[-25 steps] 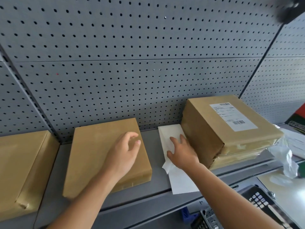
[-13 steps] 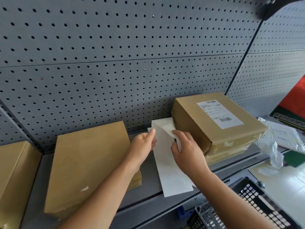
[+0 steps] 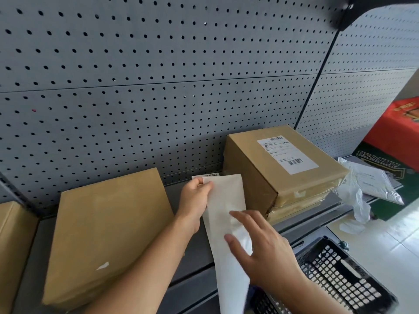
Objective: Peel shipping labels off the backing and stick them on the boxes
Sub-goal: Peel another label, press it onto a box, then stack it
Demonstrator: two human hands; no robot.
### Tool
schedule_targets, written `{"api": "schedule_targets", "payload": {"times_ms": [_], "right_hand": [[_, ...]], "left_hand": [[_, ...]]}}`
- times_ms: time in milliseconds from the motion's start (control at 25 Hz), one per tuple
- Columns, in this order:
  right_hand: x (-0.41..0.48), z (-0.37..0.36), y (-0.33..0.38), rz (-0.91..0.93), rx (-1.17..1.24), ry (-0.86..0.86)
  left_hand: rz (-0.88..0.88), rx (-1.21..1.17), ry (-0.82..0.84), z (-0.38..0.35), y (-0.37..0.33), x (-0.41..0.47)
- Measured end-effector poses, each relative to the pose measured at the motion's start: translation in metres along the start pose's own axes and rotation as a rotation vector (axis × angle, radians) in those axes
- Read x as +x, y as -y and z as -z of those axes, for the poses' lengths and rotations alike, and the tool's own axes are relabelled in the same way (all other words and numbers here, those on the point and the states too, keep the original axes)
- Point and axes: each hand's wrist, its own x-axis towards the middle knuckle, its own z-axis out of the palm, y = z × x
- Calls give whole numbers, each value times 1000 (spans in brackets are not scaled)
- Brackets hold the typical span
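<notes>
A long white strip of label backing (image 3: 226, 223) lies on the grey shelf (image 3: 188, 266) between two brown boxes. My left hand (image 3: 196, 198) pinches the label's far corner (image 3: 207, 176), where a barcode edge shows, and lifts it off the strip. My right hand (image 3: 260, 248) presses flat on the strip's middle, fingers spread. The flat brown box (image 3: 106, 227) on the left has a bare top. The brown box (image 3: 281, 164) on the right carries a white shipping label (image 3: 286, 154).
A grey pegboard wall (image 3: 158, 87) backs the shelf. Another brown box (image 3: 11, 245) sits at the far left edge. Crumpled white plastic bags (image 3: 362, 189) lie at the right. A black plastic basket (image 3: 335, 279) stands below the shelf edge.
My left hand left the flat box and took the label's far corner. My right hand slid from the strip's far part to its middle and flattened. The view shifted left.
</notes>
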Motion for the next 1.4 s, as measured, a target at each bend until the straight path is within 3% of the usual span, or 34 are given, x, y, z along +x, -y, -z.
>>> {"api": "schedule_targets", "payload": {"times_ms": [200, 480, 720, 1040, 1160, 1400], "right_hand": [[58, -3, -16, 20, 34, -158], [106, -18, -13, 195, -169, -75], [115, -14, -15, 212, -204, -85], [119, -8, -7, 137, -114, -116], [113, -7, -3, 171, -78, -107], [105, 1, -9, 146, 33, -39]], "left_hand": [[-23, 9, 73, 4, 10, -9], [-89, 29, 60, 15, 13, -12], [-167, 92, 75, 15, 13, -18], [-93, 123, 115, 17, 14, -21], [-50, 23, 154, 17, 6, -19], [-79, -38, 55, 16, 3, -9]]}}
